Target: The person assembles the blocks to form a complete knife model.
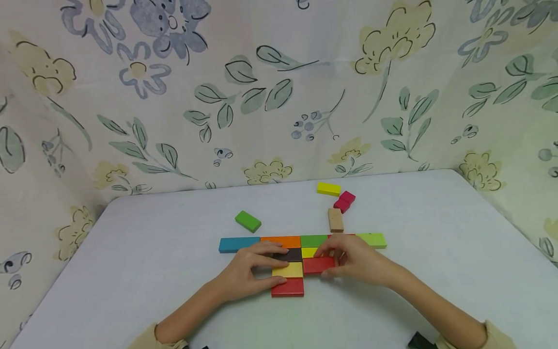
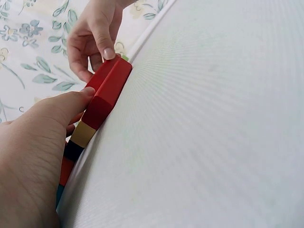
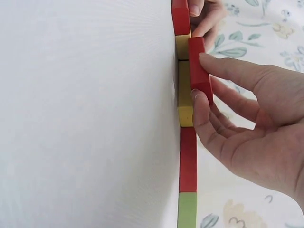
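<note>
My right hand (image 1: 364,259) pinches a red block (image 1: 318,265) between thumb and fingers. In the right wrist view, that red block (image 3: 199,66) sits slightly higher than the yellow block (image 3: 185,95) beside it. My left hand (image 1: 240,274) rests its extended fingers on a dark block (image 1: 295,255) and a pale yellow block (image 1: 294,270). Its thumb touches another red block (image 1: 288,289) at the near end of that column. Behind them runs a row with blue (image 1: 237,245), orange (image 1: 285,241), green (image 1: 313,241) and light green (image 1: 371,240) blocks; my right hand partly covers a red one there.
Beyond the row lie a loose green block (image 1: 248,221), a tan block (image 1: 335,220), a yellow block (image 1: 329,189) and red pieces (image 1: 347,197). A white table (image 1: 144,252) holds everything, with a floral curtain (image 1: 270,140) behind its far edge.
</note>
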The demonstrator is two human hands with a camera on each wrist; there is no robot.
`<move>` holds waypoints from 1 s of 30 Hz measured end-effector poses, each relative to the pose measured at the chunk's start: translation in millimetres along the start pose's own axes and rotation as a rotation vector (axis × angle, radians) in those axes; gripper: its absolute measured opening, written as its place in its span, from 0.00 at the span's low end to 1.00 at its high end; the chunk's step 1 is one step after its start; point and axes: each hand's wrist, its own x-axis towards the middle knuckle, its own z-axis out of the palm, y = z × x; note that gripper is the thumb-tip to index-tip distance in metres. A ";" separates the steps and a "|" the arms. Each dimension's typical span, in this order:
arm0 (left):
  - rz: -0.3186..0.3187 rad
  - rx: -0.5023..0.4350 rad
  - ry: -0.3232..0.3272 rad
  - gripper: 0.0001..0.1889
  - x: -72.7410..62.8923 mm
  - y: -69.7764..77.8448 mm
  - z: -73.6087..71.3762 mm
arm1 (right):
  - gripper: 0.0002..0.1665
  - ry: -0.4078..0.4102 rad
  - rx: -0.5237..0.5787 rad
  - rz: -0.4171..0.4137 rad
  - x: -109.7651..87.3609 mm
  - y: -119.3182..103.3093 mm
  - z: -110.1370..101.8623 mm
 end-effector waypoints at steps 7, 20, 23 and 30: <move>0.006 -0.013 0.008 0.16 0.2 0.2 0.2 | 0.21 -0.004 0.022 -0.017 -1.6 3.4 2.4; 0.000 0.002 -0.001 0.16 1.1 -0.2 0.6 | 0.20 -0.026 0.032 0.023 -2.2 7.3 8.1; -0.009 0.001 -0.005 0.16 1.5 0.0 0.7 | 0.20 -0.027 0.032 0.021 -2.5 7.6 8.5; -0.014 0.001 -0.004 0.16 1.2 -0.3 1.3 | 0.19 -0.022 0.032 0.001 -2.5 9.6 9.4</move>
